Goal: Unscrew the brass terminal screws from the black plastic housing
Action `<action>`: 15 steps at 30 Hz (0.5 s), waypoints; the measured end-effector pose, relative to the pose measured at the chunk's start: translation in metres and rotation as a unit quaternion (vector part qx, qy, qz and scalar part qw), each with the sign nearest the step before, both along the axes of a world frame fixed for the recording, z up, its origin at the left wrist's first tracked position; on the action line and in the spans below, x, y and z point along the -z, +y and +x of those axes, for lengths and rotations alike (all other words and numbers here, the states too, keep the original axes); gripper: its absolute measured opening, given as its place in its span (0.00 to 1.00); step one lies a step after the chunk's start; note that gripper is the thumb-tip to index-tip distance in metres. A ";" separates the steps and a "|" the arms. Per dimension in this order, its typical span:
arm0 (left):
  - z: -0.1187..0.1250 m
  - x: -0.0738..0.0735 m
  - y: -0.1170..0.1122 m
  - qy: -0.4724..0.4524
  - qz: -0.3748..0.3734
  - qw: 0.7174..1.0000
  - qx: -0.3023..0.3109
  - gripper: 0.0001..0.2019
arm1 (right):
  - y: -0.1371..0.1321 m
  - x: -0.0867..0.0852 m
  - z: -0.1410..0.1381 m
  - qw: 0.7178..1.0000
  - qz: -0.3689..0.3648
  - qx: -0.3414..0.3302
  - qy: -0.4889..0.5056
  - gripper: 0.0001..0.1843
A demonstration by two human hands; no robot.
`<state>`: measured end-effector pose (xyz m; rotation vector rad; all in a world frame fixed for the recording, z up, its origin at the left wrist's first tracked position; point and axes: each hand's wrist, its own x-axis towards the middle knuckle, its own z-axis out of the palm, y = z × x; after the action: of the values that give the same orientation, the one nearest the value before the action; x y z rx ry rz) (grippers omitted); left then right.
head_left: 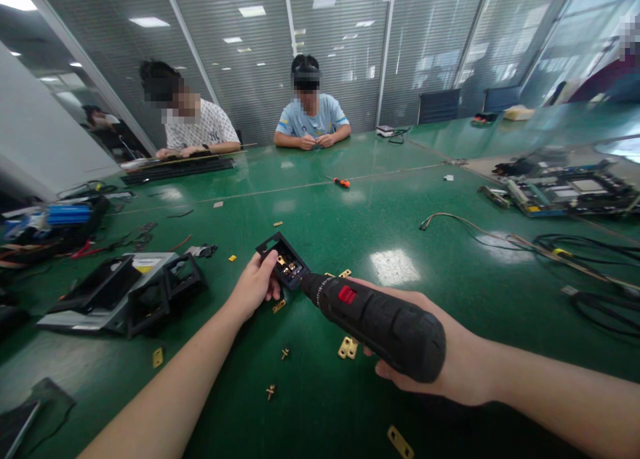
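My left hand (257, 282) grips a small black open-topped housing (296, 262) by its left end, thumb on top. Brass-coloured metal parts show inside it. My right hand (450, 346) is wrapped round a black cordless drill (380, 322) with a red switch on top. The drill's nose points left and meets the near right edge of the housing; its very tip is hard to make out. Around the hands lie brass plates with holes, one plate (279, 306) just below the housing and a cluster (347, 348) under the drill. Loose brass screws (271, 392) lie nearer to me.
Black and silver casings (125, 292) stand on the green table (240, 419) at left. Cables (575, 272) and circuit boards (575, 186) lie at right. An orange-handled screwdriver (342, 182) rests farther back. Two people (313, 119) sit across the table, their hands on small work.
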<state>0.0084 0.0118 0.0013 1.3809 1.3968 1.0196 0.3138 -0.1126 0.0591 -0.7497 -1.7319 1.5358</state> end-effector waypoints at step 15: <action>-0.002 0.003 0.001 -0.001 0.005 1.000 0.002 0.23 | 0.000 0.000 -0.001 1.000 0.000 -0.008 0.017 0.57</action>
<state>0.0068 0.0131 -0.0015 1.3886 1.3886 1.0267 0.3132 -0.1122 0.0591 -0.7082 -1.7170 1.5497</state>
